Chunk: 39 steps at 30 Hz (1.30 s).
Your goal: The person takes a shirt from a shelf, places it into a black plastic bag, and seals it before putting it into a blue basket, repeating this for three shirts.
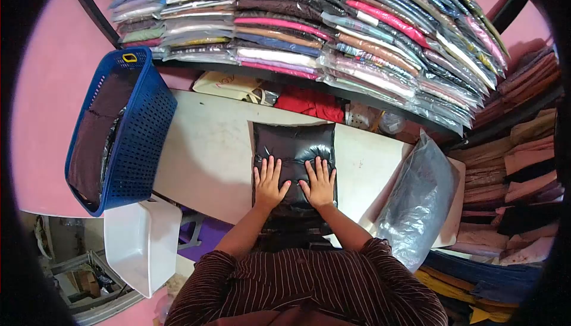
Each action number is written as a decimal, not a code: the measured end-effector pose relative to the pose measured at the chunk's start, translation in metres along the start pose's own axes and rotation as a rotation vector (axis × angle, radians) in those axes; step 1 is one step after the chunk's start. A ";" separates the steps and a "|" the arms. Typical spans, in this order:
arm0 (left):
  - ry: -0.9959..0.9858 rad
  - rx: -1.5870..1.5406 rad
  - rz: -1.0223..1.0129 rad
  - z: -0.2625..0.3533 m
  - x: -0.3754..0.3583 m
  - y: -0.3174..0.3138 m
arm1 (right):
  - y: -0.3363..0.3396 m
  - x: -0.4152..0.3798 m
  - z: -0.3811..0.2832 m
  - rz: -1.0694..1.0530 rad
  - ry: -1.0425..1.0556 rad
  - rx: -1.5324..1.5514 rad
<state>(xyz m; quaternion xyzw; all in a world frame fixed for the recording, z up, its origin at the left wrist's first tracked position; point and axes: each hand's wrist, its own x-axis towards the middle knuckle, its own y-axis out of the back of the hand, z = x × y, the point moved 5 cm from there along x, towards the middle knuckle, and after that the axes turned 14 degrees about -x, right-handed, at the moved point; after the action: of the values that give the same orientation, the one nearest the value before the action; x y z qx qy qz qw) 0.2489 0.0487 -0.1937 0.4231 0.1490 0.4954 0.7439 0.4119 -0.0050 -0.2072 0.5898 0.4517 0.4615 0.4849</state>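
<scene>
A dark garment in a shiny clear plastic bag [294, 139] lies flat on the white table in front of me. My left hand [270, 182] rests palm down on its left half, fingers stretched out and pointing away from me. On the right half, my right hand [319, 182] presses down in the same way, its fingers also spread. The two thumbs point toward each other with a small gap between them. The plastic is creased and glossy around the fingertips. The near end of the bag runs down toward my striped shirt, where it is partly hidden.
A blue basket [140, 142] holding dark garments stands at the left, above a white bin [143, 246]. At the right leans a stack of clear plastic bags [416, 201]. Bagged clothes [279, 26] fill the shelf behind the white table [208, 147]. Folded clothes [476, 189] line the far right.
</scene>
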 end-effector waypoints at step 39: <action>-0.028 0.017 0.032 -0.018 0.105 -0.016 | 0.002 0.116 -0.001 0.035 0.180 0.030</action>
<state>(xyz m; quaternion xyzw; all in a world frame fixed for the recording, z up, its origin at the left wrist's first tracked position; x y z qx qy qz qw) 0.2960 0.1451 -0.1964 0.4385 0.1359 0.5000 0.7343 0.4301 0.1089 -0.1926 0.5610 0.4900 0.5140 0.4254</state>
